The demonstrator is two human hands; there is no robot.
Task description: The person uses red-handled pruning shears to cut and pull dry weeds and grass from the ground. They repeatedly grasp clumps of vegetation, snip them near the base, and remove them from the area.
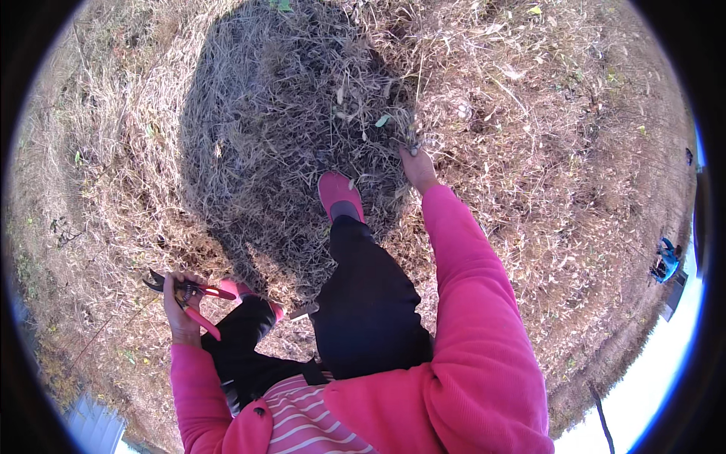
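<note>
My left hand is closed around the middle of a pair of pruning shears, near the spring. Their red handles are spread apart and the dark blades stick out past my fingers to the left. My right hand reaches forward and down into dry grass, just beyond my front foot. Its fingers are curled on dry stems at the edge of my shadow, and the fingertips are partly hidden there.
My front foot, in a pink shoe, stands on matted dry grass; the other pink shoe is further back, near my left hand. Far right, a person in blue is low in the field. A pale ribbed surface shows at lower left.
</note>
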